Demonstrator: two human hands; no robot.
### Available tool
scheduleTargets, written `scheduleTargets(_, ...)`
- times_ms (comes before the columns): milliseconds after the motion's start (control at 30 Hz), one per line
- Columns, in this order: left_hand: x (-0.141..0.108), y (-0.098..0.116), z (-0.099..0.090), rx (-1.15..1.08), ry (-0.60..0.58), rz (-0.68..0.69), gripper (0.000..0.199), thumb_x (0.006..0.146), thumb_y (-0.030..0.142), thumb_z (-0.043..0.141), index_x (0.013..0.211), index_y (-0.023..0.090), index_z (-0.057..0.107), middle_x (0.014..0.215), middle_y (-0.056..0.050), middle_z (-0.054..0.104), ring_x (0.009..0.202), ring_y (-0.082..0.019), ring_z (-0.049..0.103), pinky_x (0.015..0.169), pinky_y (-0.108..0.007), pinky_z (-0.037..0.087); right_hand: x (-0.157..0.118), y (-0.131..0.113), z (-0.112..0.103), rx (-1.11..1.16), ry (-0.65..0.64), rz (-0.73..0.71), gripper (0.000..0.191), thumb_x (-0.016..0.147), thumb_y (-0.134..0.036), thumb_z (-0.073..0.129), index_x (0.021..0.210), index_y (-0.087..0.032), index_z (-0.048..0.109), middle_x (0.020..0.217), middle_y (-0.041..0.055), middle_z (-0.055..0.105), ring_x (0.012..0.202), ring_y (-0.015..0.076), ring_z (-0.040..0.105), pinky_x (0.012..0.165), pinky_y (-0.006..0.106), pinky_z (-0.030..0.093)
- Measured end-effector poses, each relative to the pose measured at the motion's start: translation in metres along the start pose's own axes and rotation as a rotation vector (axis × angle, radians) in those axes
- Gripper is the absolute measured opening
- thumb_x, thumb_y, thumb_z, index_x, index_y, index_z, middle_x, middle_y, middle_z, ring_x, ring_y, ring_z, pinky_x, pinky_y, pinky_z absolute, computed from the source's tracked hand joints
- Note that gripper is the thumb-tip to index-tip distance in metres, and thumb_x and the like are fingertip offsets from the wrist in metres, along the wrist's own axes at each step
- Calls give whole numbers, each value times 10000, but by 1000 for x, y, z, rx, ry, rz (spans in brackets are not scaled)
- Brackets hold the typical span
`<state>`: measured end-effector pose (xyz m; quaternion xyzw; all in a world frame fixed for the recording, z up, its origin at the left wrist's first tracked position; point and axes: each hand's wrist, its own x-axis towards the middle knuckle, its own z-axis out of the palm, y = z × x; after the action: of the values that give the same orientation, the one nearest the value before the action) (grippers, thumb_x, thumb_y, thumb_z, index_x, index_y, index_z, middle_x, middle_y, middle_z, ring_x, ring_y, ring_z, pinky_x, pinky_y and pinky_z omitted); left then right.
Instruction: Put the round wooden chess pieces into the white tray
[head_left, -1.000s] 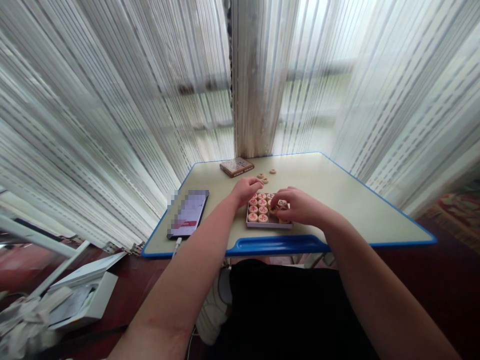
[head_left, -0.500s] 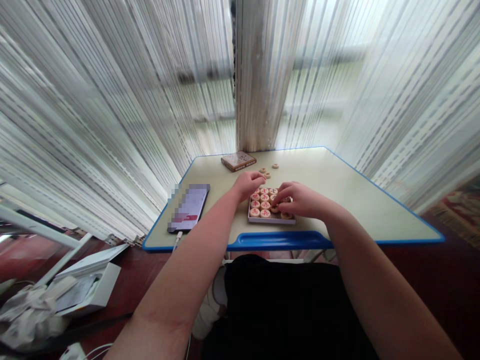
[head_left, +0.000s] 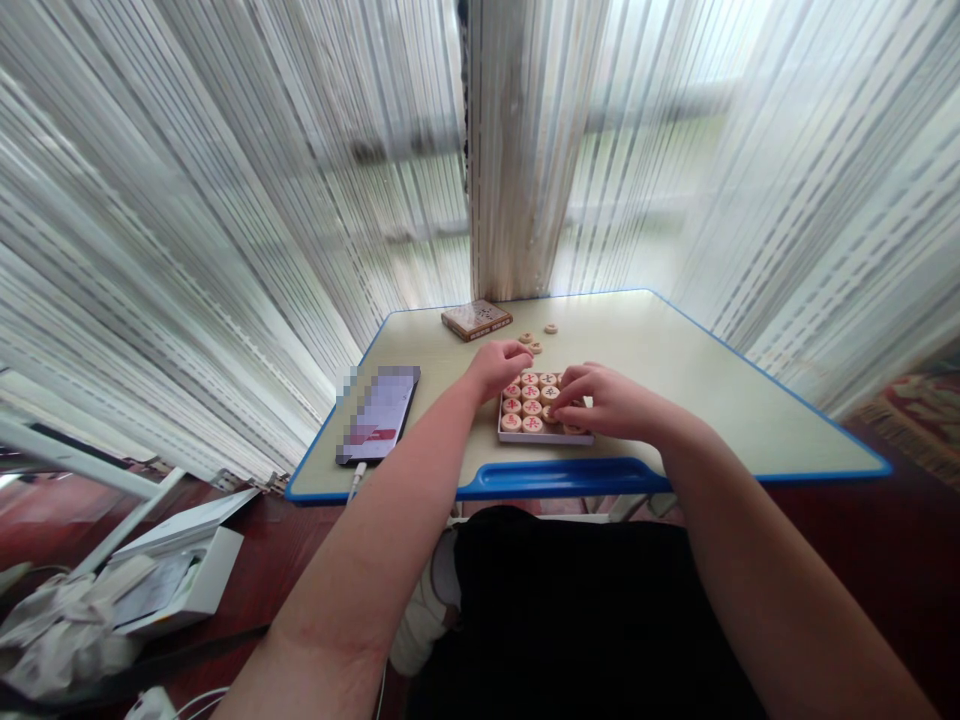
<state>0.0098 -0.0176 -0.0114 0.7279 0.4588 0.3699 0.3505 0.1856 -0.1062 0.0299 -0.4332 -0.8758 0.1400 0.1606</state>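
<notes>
A shallow white box [head_left: 546, 438] of wooden Chinese chess pieces [head_left: 532, 408] sits near the table's front edge. Red characters mark the left columns. My right hand [head_left: 600, 400] reaches over the box's right half, its fingertips closed on a chess piece [head_left: 550, 412] low in the box. Several pieces on that side are covered by my fingers. Beyond the box's far left corner hovers my left hand [head_left: 499, 367], fingers bent and pressed together; what they hold, if anything, is hidden. Loose chess pieces [head_left: 535, 348] lie just past its fingertips.
The pale table [head_left: 720, 410] has a blue rim and a blue front groove [head_left: 566, 474]. A patterned box lid [head_left: 477, 319] lies at the back, and one piece [head_left: 551, 328] lies apart. At left is a phone [head_left: 386, 405] with a cable [head_left: 358, 480]. Curtains [head_left: 300, 150] hang behind.
My right fingers have shifted slightly, showing more of a dark-marked piece in the third column. My left hand stays almost still. The view has tilted a little.
</notes>
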Motion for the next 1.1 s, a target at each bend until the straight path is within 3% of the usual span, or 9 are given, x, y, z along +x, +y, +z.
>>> scheduleTargets(333,-1,2,-1,-15,-1,-19,233,645,261,561,785,123,688,767,-32,675,787,-168,597,764,-281,453,-16,-2,-3,2,-5,13,169,698,-264,638,828,-256,745,865,59,618,896,221,557,833,328,432)
scheduleTargets(733,-2,1,-1,1,-6,-32,243,632,271,568,794,137,690,794,-32,678,766,-160,591,766,-286,459,-21,2,-7,59,-16,-34,205,775,-310,566,830,-224,744,866,62,623,871,202,563,833,319,431)
scheduleTargets(933,-2,1,-2,14,11,-27,244,629,267,566,788,130,692,773,-38,678,759,-168,595,763,-294,458,-24,8,-14,52,71,55,209,766,-264,539,810,-208,735,811,57,614,803,189,578,774,308,447)
scheduleTargets(1100,-4,3,-1,16,14,-23,247,644,249,555,803,122,697,781,-48,684,771,-176,599,768,-303,462,-22,21,-12,96,256,170,244,768,-239,501,855,-203,726,899,56,638,767,169,591,734,293,474)
